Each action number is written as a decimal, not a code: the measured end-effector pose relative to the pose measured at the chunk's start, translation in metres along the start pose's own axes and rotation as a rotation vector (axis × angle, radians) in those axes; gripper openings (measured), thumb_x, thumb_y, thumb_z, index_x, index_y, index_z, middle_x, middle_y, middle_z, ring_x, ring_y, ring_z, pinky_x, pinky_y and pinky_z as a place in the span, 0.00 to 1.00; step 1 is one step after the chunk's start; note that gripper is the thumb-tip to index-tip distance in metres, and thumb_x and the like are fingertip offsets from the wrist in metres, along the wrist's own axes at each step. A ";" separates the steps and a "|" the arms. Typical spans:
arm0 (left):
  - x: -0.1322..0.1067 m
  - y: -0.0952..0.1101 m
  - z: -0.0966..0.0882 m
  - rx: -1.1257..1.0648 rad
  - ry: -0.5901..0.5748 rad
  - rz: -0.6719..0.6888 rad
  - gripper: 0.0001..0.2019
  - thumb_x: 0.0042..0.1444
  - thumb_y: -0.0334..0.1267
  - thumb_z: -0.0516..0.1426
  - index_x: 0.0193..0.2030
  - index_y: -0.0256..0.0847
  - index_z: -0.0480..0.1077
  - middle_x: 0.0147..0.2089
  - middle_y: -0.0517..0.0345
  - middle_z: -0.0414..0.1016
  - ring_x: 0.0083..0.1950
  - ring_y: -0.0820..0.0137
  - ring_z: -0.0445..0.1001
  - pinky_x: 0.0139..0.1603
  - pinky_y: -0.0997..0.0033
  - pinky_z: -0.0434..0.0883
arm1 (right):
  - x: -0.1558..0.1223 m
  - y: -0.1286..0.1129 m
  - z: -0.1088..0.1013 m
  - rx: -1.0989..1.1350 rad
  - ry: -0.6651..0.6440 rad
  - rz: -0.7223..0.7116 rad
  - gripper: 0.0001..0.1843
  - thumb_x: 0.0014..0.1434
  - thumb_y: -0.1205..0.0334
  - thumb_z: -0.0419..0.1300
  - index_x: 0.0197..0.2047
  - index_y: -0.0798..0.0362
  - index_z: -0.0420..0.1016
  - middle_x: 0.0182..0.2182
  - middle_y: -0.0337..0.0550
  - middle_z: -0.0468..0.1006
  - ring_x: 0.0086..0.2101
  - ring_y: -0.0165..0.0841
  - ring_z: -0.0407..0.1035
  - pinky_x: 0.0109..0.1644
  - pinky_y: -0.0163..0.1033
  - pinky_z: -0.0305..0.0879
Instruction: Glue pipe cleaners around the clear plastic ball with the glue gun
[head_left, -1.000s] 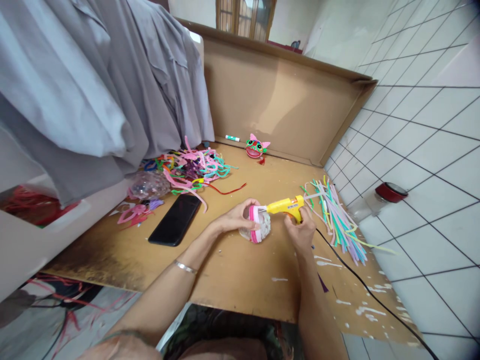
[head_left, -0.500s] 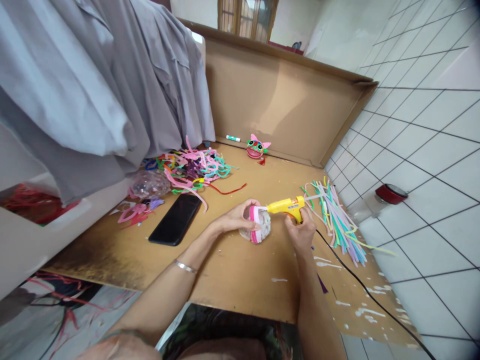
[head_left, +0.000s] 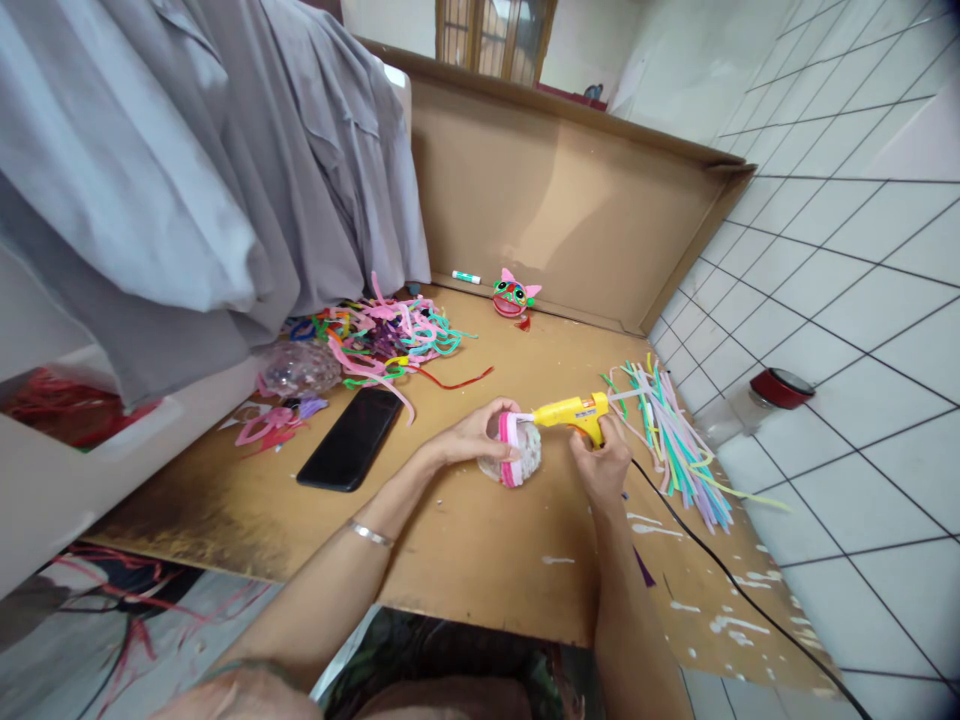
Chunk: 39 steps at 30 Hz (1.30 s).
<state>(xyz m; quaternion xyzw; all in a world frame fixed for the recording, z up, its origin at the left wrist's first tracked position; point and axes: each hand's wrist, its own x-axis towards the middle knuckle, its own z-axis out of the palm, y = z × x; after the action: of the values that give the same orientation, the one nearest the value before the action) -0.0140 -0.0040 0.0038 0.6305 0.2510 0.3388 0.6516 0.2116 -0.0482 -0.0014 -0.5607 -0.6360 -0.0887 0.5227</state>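
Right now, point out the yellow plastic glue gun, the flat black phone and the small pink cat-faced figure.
yellow plastic glue gun (head_left: 571, 410), head view, on its barrel.
flat black phone (head_left: 351, 438), head view, middle of its screen.
small pink cat-faced figure (head_left: 513, 293), head view, on its face.

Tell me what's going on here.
A person's left hand grips a small pink-and-white craft piece on the wooden board, while the right hand holds a yellow glue gun with its nozzle against the piece's top. Straight pipe cleaners lie to the right; a black phone and a tangled pipe-cleaner pile lie to the left.
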 end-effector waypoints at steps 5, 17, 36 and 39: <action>0.000 0.000 0.000 0.019 0.014 -0.002 0.30 0.34 0.40 0.71 0.44 0.40 0.63 0.41 0.61 0.68 0.39 0.70 0.66 0.41 0.73 0.63 | 0.000 -0.001 -0.001 0.002 0.010 -0.021 0.03 0.54 0.65 0.56 0.30 0.49 0.64 0.30 0.38 0.68 0.33 0.34 0.66 0.38 0.38 0.64; -0.002 0.004 0.002 0.022 0.020 0.005 0.31 0.34 0.42 0.71 0.44 0.40 0.63 0.41 0.60 0.69 0.41 0.69 0.67 0.43 0.71 0.64 | -0.001 0.002 0.002 -0.015 -0.002 0.024 0.03 0.52 0.62 0.57 0.31 0.49 0.65 0.31 0.39 0.69 0.34 0.35 0.67 0.39 0.39 0.65; -0.002 0.004 0.002 0.009 0.009 0.004 0.30 0.35 0.41 0.70 0.44 0.40 0.62 0.39 0.62 0.68 0.39 0.71 0.66 0.41 0.72 0.63 | -0.003 0.004 0.004 -0.070 -0.011 0.084 0.07 0.52 0.58 0.58 0.32 0.50 0.66 0.31 0.41 0.70 0.35 0.37 0.67 0.42 0.41 0.65; -0.002 0.004 0.002 0.014 0.008 0.003 0.30 0.35 0.40 0.70 0.45 0.40 0.62 0.40 0.62 0.67 0.39 0.71 0.65 0.41 0.72 0.63 | -0.004 0.004 0.007 -0.083 -0.028 0.106 0.08 0.51 0.57 0.58 0.34 0.51 0.68 0.32 0.42 0.71 0.34 0.37 0.66 0.41 0.41 0.65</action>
<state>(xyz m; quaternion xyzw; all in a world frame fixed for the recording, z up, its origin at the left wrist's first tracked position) -0.0139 -0.0067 0.0080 0.6341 0.2550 0.3405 0.6457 0.2106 -0.0447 -0.0093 -0.6161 -0.6084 -0.0792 0.4939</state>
